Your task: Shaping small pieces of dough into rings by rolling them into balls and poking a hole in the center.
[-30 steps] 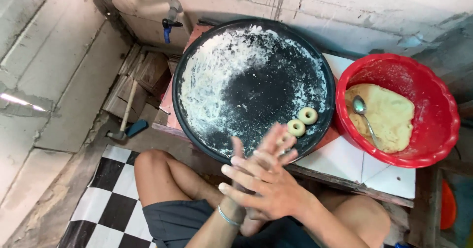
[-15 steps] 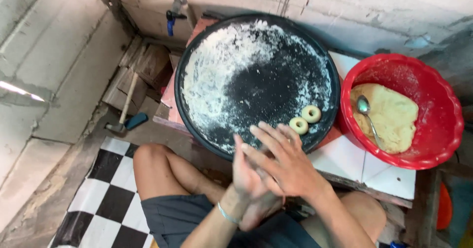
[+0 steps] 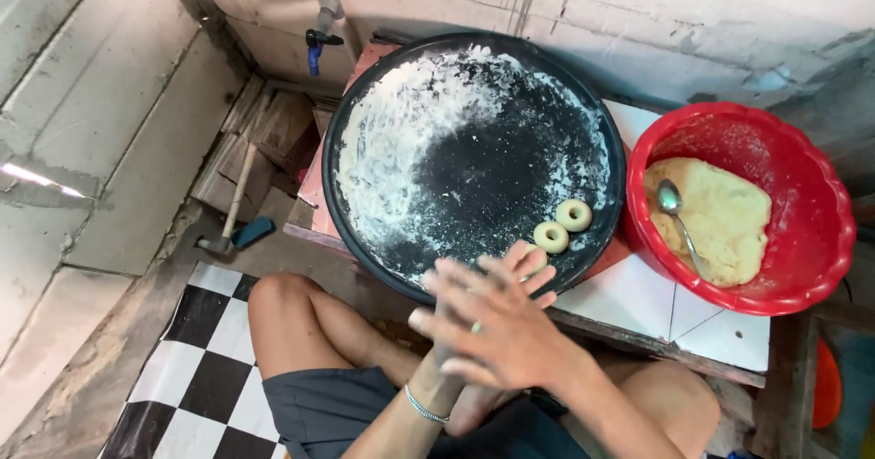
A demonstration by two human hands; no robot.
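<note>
Hands: right hand (image 3: 497, 336) pressed over left hand (image 3: 456, 368) | fingers spread flat, contents hidden | near floured tray (image 3: 365, 213)

Rough whitewashed concrete walls (image 3: 693, 21) enclose a narrow corner, with a tap (image 3: 321, 29) on a pipe. Grey concrete slabs (image 3: 100, 122) slope at left; checkered black-and-white floor covering (image 3: 196, 377) lies below. Wooden planks (image 3: 260, 140) and a hammer (image 3: 232, 217) sit near the white-tiled worktop (image 3: 674, 309).

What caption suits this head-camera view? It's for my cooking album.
Right hand pressed over left hand beside a floured black tray with two dough rings, red bowl of dough nearby.
</note>
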